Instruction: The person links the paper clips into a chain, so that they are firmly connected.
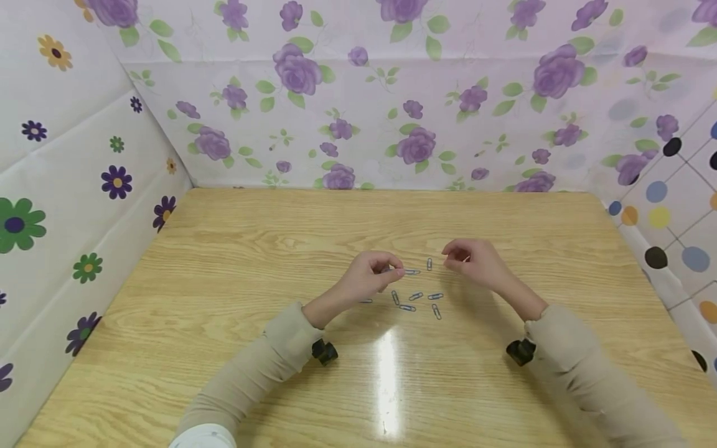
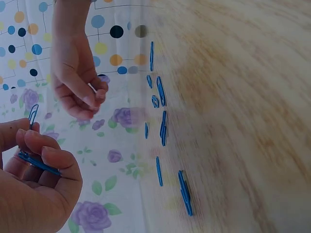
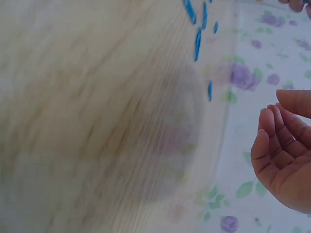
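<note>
Head view, right grip: mine, loosely bent and empty, just beside one clip.
Left grip: I pinch one paperclip, with further blue wire held lower down.
Loose paperclips: on the tabletop, mostly nearer my body than either grip.

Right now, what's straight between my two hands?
In the head view, one loose paper clip on the table, plus a clip your left hand pinches.

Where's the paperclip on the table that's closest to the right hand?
In the head view, that paperclip lies on the table, just left of the right hand, with other loose clips nearer the camera.
</note>
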A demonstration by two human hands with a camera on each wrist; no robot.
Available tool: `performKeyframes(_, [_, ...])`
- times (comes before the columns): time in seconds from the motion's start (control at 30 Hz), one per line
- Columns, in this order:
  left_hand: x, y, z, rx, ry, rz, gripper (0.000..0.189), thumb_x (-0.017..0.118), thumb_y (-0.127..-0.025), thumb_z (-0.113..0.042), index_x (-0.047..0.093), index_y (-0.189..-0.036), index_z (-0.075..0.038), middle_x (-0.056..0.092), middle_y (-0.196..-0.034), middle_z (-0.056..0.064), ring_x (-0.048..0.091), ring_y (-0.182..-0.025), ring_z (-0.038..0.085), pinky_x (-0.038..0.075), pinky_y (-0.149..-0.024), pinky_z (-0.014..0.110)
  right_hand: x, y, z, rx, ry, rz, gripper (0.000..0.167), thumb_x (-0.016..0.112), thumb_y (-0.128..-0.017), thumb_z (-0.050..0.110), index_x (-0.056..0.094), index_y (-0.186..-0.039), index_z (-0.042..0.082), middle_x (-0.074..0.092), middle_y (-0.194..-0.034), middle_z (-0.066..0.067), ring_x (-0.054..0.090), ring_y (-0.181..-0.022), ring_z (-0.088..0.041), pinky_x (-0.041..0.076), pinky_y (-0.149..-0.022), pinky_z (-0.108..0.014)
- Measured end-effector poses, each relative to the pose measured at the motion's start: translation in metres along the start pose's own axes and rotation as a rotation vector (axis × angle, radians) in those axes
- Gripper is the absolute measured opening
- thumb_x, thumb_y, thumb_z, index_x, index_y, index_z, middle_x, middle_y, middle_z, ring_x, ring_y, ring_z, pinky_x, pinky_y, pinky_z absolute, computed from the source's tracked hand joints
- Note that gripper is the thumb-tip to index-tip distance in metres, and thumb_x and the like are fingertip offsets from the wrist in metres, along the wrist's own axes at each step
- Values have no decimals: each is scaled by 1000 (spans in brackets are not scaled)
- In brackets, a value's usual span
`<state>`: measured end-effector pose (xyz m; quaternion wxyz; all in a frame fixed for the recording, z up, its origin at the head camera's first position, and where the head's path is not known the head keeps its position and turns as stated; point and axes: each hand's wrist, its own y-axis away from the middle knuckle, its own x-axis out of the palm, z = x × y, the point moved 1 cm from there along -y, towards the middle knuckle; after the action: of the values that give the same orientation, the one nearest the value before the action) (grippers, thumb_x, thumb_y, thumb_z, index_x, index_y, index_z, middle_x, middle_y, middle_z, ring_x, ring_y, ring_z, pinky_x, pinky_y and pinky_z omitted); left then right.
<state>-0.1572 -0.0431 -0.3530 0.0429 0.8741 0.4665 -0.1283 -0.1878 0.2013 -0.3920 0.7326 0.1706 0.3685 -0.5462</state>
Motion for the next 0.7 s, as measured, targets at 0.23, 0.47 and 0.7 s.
performKeyframes(0.23, [-1, 0, 0, 14, 36, 12, 15, 54, -90, -1, 60, -95, 12, 43, -56, 3, 38, -49, 10, 30, -46, 20, 2, -13, -13, 34, 55, 60, 21, 68, -79, 5, 64, -97, -5, 60, -78, -6, 53, -71, -19, 43, -66, -34])
performKeyframes(0.47, [-1, 0, -1, 0, 46, 5, 13, 54, -89, -1, 60, -93, 10, 45, -57, 5, 41, -51, 15, 32, -47, 20, 13, -29, -21, 69, 78, 154, 30, 73, -76, 13, 65, -100, -2, 61, -82, -8, 54, -74, -20, 44, -68, -35])
performKeyframes(0.7, [-1, 0, -1, -5, 59, 15, 15, 53, -90, -1, 60, -95, 11, 45, -57, 5, 40, -52, 18, 32, -48, 21, 25, -36, -20, 127, 90, 199, 28, 74, -75, 14, 65, -97, 0, 58, -82, -8, 51, -73, -20, 43, -67, -33])
